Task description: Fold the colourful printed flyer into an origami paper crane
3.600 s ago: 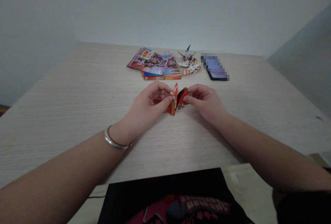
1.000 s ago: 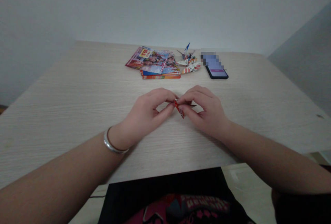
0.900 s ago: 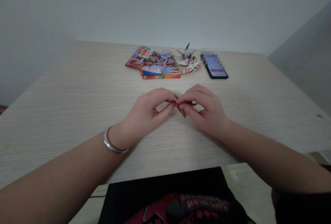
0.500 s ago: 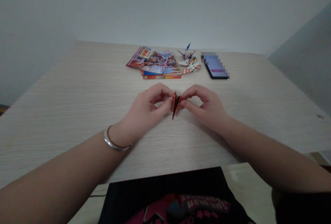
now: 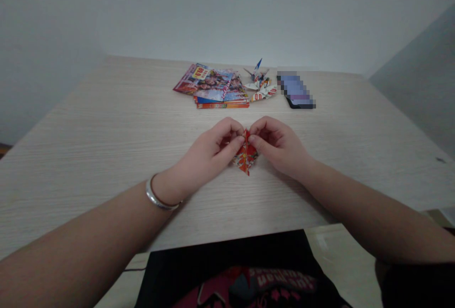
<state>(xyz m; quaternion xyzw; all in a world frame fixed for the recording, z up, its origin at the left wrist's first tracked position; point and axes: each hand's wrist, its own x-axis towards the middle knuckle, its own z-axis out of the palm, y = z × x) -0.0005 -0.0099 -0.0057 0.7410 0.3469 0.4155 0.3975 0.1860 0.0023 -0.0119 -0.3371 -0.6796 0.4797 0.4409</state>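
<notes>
A small folded red printed paper (image 5: 246, 157) lies point-down on the pale wooden table (image 5: 106, 123), between my two hands. My left hand (image 5: 209, 151), with a silver bangle on its wrist, pinches the paper's left upper edge with thumb and forefinger. My right hand (image 5: 277, 144) pinches the right upper edge in the same way. The fingertips of both hands meet at the paper's top tip. Most of the paper's upper part is hidden under my fingers.
At the far side of the table lie a stack of colourful printed sheets (image 5: 213, 87), a finished folded paper crane (image 5: 260, 85) and a phone (image 5: 295, 92). A wall stands behind the table. My dark printed shirt (image 5: 241, 275) fills the bottom edge.
The paper stood on edge between my fingers half a second ago. Now it lies flatter, spread as a downward-pointing triangle, and both hands have closed in over its top.
</notes>
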